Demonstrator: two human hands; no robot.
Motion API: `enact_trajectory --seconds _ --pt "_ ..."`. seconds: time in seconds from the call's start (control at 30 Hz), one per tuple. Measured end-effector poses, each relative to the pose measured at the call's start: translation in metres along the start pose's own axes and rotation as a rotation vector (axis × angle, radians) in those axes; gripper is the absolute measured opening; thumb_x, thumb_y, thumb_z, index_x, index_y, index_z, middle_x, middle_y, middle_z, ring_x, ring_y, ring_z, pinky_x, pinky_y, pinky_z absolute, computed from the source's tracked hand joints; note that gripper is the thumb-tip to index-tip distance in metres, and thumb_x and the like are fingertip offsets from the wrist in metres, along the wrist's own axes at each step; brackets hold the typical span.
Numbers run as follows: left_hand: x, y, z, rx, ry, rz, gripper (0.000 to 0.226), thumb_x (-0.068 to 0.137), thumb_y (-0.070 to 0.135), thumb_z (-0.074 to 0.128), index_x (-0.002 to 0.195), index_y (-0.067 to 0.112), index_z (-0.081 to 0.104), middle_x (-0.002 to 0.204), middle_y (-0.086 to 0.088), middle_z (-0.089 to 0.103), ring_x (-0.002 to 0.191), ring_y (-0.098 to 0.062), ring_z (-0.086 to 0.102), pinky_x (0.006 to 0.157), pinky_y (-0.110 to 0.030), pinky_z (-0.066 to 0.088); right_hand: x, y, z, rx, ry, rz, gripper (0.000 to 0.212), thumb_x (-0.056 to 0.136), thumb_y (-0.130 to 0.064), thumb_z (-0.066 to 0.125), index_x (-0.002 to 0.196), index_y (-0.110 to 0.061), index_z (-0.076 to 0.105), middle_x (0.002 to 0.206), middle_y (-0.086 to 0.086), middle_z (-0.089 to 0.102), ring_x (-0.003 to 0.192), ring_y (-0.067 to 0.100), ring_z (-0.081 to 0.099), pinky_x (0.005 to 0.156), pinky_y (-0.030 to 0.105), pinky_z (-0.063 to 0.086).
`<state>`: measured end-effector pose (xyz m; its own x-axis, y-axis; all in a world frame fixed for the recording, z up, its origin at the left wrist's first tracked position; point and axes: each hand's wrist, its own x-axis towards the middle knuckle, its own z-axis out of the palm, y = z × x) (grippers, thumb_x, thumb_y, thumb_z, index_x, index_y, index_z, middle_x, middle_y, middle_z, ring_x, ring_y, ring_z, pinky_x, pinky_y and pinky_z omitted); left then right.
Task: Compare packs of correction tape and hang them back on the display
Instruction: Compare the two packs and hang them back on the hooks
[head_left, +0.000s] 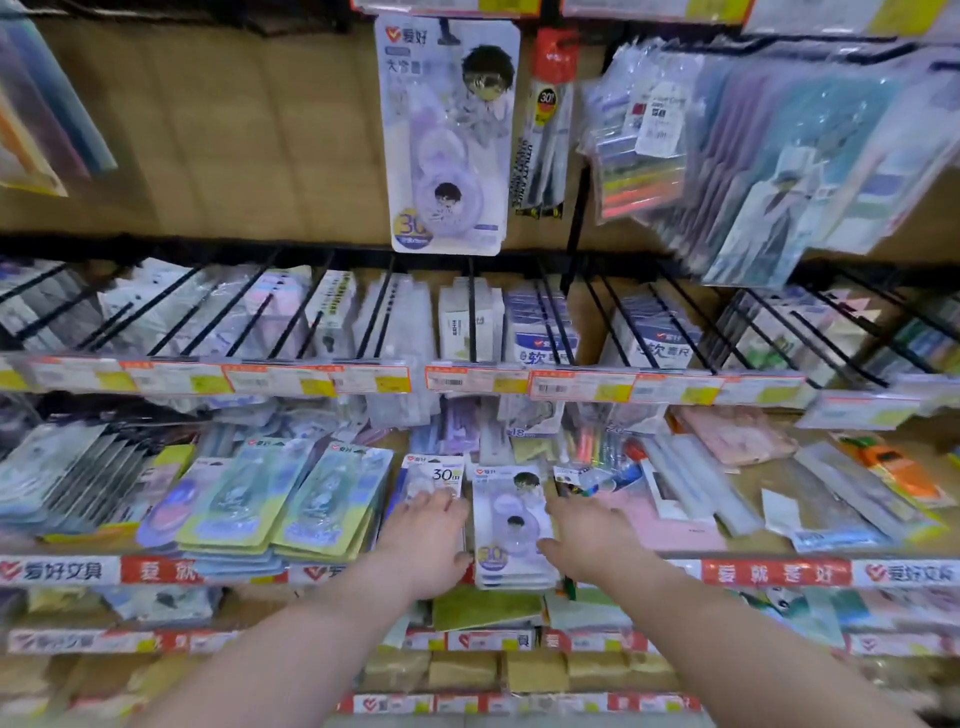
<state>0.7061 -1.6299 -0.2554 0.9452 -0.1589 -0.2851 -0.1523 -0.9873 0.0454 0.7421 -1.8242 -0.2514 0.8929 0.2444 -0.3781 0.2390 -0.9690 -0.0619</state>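
Observation:
A stack of lilac correction tape packs (511, 525) with a cartoon figure lies flat on the shelf, between my two hands. My left hand (426, 540) rests open, fingers spread, over a white "30 m" correction tape pack (436, 474) just left of the stack. My right hand (589, 538) is open too, its thumb touching the stack's right edge. Neither hand grips anything. One more lilac pack (447, 135) of the same design hangs on a hook above, against the brown back panel.
Green and blue tape packs (291, 512) lie in stacks to the left. Black wire hooks (470, 312) with price tags stick out above the shelf. A red-topped knife pack (548, 124) and plastic sleeves (753, 156) hang upper right. Pens and rulers (696, 488) lie to the right.

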Motion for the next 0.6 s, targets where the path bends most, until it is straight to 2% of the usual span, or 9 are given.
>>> enact_trajectory --seconds 0.17,0.33,0.53,0.6 --pt "0.019 0.01 0.017 -0.046 -0.078 -0.058 0.06 0.091 0.044 0.049 0.141 0.016 0.032 0.143 -0.008 0.035 0.132 -0.028 0.034 0.106 -0.041 0.034 0.034 0.009 0.017 0.15 -0.084 0.033 0.055 0.093 -0.048 0.046 0.137 -0.018 0.037 0.137 0.008 0.045 0.123 0.028 0.046 0.091 0.037 0.042" --pt "0.029 0.012 0.021 -0.074 -0.11 -0.101 0.061 0.092 0.044 0.047 0.143 0.017 0.029 0.142 -0.008 0.036 0.132 -0.029 0.034 0.108 -0.043 0.032 0.059 0.011 0.034 0.398 -0.105 0.091 0.073 0.088 -0.055 0.051 0.143 -0.013 0.027 0.145 0.011 0.035 0.129 0.028 0.043 0.095 0.038 0.043" --pt "0.04 0.014 0.027 -0.079 -0.163 -0.144 0.059 0.092 0.04 0.048 0.143 0.017 0.03 0.141 -0.008 0.038 0.13 -0.028 0.038 0.104 -0.042 0.037 0.076 0.016 0.053 0.634 -0.141 0.12 0.085 0.081 -0.052 0.064 0.143 -0.014 0.02 0.143 0.008 0.042 0.117 0.029 0.054 0.089 0.041 0.048" --pt "0.046 0.016 0.03 -0.114 -0.183 -0.157 0.058 0.093 0.038 0.048 0.143 0.017 0.029 0.142 -0.007 0.037 0.13 -0.028 0.039 0.103 -0.041 0.038 0.08 0.019 0.059 0.762 -0.117 0.116 0.094 0.077 -0.047 0.07 0.147 -0.018 0.016 0.144 0.006 0.042 0.111 0.03 0.059 0.081 0.039 0.05"
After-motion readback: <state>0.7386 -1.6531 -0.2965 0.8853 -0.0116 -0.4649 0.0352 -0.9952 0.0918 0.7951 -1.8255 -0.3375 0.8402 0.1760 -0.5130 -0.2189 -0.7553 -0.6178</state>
